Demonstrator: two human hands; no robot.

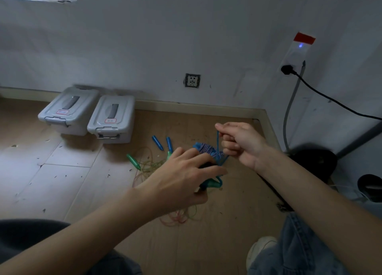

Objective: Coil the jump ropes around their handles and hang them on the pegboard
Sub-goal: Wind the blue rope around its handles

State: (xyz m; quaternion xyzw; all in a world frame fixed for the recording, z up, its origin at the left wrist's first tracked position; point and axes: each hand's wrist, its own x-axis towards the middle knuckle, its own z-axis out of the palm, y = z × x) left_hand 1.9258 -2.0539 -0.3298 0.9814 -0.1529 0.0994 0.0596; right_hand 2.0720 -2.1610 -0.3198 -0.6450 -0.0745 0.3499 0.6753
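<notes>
My left hand (182,175) grips the handles of a blue jump rope (206,150), whose cord is partly wound into a blue-and-white bundle above my fingers. My right hand (239,142) pinches a strand of that blue cord and holds it up, taut, beside the bundle. On the floor behind lie two blue handles (163,143) and a green handle (133,161) with thin, clear greenish cord (151,165) in loose loops. A pinkish cord (177,216) lies tangled under my left wrist. No pegboard is in view.
Two grey lidded boxes (91,113) stand against the wall at the left. A wall socket (192,80) sits low on the wall. A black cable (330,98) runs from a power strip at the right. My knees and a white shoe (260,250) are at the bottom.
</notes>
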